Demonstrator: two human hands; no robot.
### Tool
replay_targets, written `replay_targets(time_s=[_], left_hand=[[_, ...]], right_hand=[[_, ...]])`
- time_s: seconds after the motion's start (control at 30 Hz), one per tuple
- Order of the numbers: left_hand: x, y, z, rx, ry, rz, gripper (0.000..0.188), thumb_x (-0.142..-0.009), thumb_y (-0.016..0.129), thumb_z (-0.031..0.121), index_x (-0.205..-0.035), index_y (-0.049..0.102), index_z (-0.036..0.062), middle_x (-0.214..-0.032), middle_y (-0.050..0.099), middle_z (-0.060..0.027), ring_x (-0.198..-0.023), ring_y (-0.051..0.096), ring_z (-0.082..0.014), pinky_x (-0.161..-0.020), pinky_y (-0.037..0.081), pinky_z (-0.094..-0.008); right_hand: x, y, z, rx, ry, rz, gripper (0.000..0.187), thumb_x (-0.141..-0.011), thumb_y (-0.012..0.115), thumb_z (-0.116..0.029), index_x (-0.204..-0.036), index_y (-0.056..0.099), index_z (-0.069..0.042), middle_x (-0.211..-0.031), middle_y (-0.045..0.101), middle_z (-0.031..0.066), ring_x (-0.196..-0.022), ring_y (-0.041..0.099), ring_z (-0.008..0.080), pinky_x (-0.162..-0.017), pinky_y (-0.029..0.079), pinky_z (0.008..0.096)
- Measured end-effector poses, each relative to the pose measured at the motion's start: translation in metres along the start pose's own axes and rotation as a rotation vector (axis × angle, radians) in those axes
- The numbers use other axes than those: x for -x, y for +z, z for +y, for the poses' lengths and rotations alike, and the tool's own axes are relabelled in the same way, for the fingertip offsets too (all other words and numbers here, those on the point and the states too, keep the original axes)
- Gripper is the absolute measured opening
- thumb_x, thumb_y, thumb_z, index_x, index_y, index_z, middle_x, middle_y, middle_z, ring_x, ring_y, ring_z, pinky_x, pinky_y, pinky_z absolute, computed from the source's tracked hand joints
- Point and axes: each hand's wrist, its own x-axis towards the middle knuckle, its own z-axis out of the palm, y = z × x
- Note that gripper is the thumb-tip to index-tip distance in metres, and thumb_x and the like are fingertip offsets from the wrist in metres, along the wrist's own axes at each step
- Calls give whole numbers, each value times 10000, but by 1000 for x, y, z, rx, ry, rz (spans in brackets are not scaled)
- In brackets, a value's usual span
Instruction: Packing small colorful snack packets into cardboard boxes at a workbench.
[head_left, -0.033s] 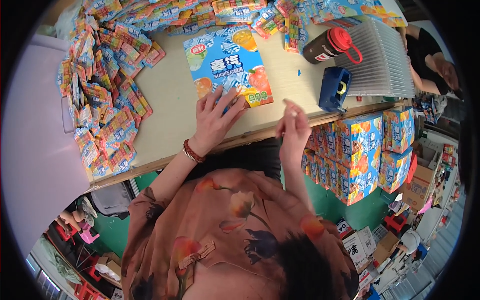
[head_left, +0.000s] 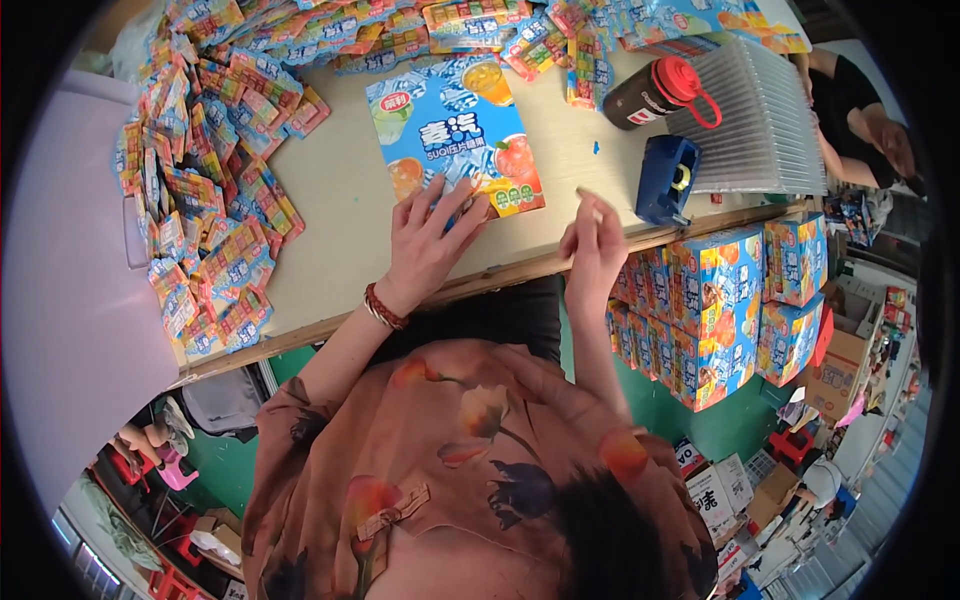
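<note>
A flat blue candy box (head_left: 450,115) with fruit pictures lies on the table before me, slightly tilted. My left hand (head_left: 432,238) rests on its lower left part, fingers spread over the printed face. Off the box's lower right corner, above the table's front edge, my right hand (head_left: 597,240) is raised with the index finger stretched out and the other fingers partly bent. Nothing shows in it. Closest to that hand on the right stands a dark blue tape dispenser (head_left: 660,180) with a roll in it.
Loose candy blister packs (head_left: 225,150) are heaped along the left and far sides. A dark bottle with a red lid (head_left: 655,90) stands before a stack of clear plastic trays (head_left: 750,120). Below the table's right edge, several filled boxes (head_left: 715,310) are stacked. Another person (head_left: 850,120) is at the far right.
My right hand has shifted slightly right, and its index finger points up more to the left. My left hand and the box have stayed put.
</note>
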Motion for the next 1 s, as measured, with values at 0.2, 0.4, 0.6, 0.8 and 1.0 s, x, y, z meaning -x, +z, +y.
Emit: replay_targets(time_s=[0.2,0.4,0.6,0.8,1.0], left_hand=[[-4,-8,4,-94,42,-189,571,-776,725,235,-1314,540,199,-1316,512,-43,-1212,487,-256,-1012,345,-398],[13,-7,-17,434,-612,139,692,-925,584,318,-1469,276,22,-1482,338,-186,-1378,296,-323,-1133,122,-456],[25,5,-32,916,-866,-232,712,-987,465,329,-1487,115,-39,-1540,179,-200,-1425,185,-303,-1160,109,-370],[48,-14,-8,1006,-908,-126,714,-990,467,300,-1486,94,-53,-1546,153,-173,-1425,158,-250,-1155,116,-338],[13,-65,40,1039,-606,-181,761,-944,518,294,-1489,111,-47,-1544,162,-182,-1413,204,-267,-1147,151,-375]], right_hand=[[-89,3,14,292,112,-326,658,-941,411,-590,-1182,604,-9,-852,649,50,-792,574,114,-655,469,291],[-100,28,17,409,142,-604,879,-866,315,-765,-1161,624,3,-943,627,106,-894,533,224,-813,426,359],[-71,27,5,407,219,-561,981,-832,438,-757,-1338,437,83,-1337,489,224,-1297,423,282,-1088,301,367],[-24,10,-13,-39,123,-591,731,-923,562,-473,-1445,333,-14,-1427,422,99,-1319,393,203,-1115,257,331],[40,-45,-21,-514,51,-465,844,-798,719,-167,-1488,244,-68,-1403,426,111,-1300,410,224,-1080,328,361]])
